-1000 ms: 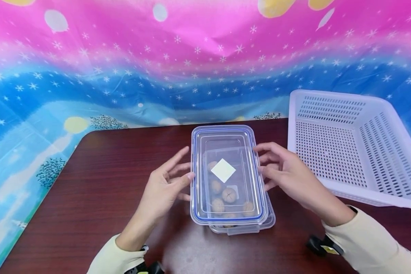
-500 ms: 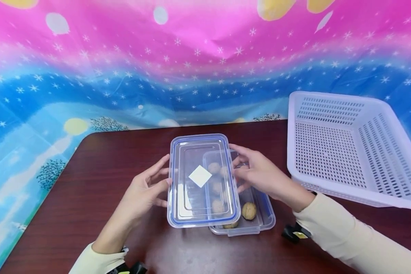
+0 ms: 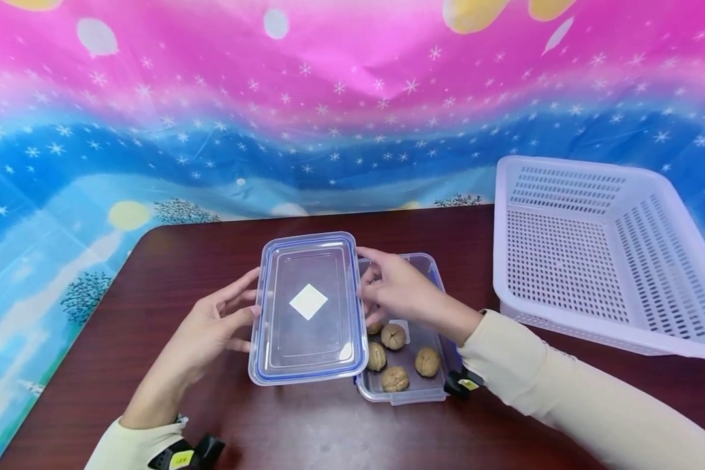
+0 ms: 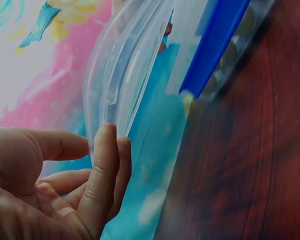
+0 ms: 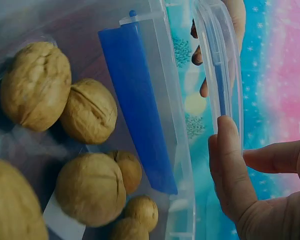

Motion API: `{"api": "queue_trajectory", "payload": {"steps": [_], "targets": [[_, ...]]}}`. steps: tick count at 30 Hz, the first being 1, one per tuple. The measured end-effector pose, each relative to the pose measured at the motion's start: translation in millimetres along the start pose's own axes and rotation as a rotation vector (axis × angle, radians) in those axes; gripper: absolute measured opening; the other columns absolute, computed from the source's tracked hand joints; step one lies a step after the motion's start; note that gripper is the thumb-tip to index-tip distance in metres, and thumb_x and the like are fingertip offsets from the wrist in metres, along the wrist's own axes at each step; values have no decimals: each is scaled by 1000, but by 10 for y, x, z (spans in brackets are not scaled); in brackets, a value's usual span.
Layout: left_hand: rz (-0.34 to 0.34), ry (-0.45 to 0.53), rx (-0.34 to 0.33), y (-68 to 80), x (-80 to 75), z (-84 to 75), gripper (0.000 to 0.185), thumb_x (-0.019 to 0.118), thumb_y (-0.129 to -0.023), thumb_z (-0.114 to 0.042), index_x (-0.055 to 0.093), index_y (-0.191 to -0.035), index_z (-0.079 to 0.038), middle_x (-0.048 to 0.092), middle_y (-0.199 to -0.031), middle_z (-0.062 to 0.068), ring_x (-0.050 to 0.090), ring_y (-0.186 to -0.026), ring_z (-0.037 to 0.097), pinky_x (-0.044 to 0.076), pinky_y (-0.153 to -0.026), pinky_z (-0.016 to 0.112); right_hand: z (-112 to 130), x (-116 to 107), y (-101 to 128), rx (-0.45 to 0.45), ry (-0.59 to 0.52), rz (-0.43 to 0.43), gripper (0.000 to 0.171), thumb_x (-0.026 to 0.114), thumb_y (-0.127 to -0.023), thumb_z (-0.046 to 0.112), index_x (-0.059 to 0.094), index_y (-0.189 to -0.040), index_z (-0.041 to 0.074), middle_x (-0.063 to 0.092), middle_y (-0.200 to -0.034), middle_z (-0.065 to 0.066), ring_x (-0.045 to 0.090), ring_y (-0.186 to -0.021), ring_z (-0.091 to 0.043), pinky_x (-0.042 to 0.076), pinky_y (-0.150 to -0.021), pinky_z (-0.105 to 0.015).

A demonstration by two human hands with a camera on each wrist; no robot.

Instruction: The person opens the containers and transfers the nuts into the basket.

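A clear plastic lid (image 3: pixel 308 307) with a blue seal and a white square sticker hangs above the table, held level between both hands. My left hand (image 3: pixel 211 326) grips its left edge; the left wrist view shows the fingertips (image 4: pixel 107 150) on the lid's rim (image 4: pixel 120 75). My right hand (image 3: pixel 396 290) grips the lid's right edge, thumb on the rim (image 5: pixel 222 75). Right of the lid, the clear container (image 3: pixel 431 385) stands uncovered on the table with several walnuts (image 3: pixel 395 378) inside. In the right wrist view the walnuts (image 5: pixel 87 187) lie beside a blue clip (image 5: pixel 137 100).
A white perforated basket (image 3: pixel 599 248) stands at the table's right side. The dark wooden table (image 3: pixel 170 254) ends at a colourful starry cloth backdrop (image 3: pixel 329 98) behind it.
Both hands lifted the lid off the container and carried it left. The container and its walnuts are now uncovered; the right arm reaches across over the container.
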State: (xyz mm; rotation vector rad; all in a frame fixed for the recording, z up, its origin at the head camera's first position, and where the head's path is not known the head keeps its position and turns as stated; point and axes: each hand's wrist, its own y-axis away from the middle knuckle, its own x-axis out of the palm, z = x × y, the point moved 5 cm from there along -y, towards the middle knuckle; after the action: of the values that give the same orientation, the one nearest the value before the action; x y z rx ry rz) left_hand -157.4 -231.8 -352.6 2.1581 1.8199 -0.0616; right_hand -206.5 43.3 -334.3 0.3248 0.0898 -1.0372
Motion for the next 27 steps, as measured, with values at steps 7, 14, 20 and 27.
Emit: {"api": "queue_trajectory", "payload": {"steps": [7, 14, 20, 27], "targets": [[4, -16, -25, -26, -214, 111, 70, 61, -104, -11, 32, -166, -26, 51, -151, 24, 74, -98, 10, 64, -70, 44, 32, 203, -179, -5, -7, 21, 78, 52, -98, -10, 19, -167, 4, 64, -92, -16, 66, -65, -19, 64, -64, -38], [9, -27, -36, -76, -369, 223, 71, 61, -104, -11, 29, -167, -21, 58, -128, 10, 72, -96, 10, 65, -71, 42, 68, 341, -302, 15, 25, 14, 79, 56, -97, -11, 21, -166, 3, 65, -87, -15, 66, -63, -18, 64, -63, -36], [13, -57, -75, -113, -460, 331, 71, 60, -106, -13, 27, -168, -20, 62, -115, 1, 71, -96, 8, 65, -72, 40, 65, 462, -422, 35, 86, 7, 79, 54, -96, -11, 19, -167, 2, 63, -77, -11, 63, -57, -16, 64, -65, -42], [15, -118, -129, -151, -471, 431, 70, 58, -105, -8, 25, -168, -16, 63, -112, 4, 66, -93, 10, 64, -73, 38, 78, 559, -528, 44, 238, 5, 62, 49, -95, -13, 40, -156, -4, 62, -64, -15, 60, -47, -15, 63, -65, -47]]}}
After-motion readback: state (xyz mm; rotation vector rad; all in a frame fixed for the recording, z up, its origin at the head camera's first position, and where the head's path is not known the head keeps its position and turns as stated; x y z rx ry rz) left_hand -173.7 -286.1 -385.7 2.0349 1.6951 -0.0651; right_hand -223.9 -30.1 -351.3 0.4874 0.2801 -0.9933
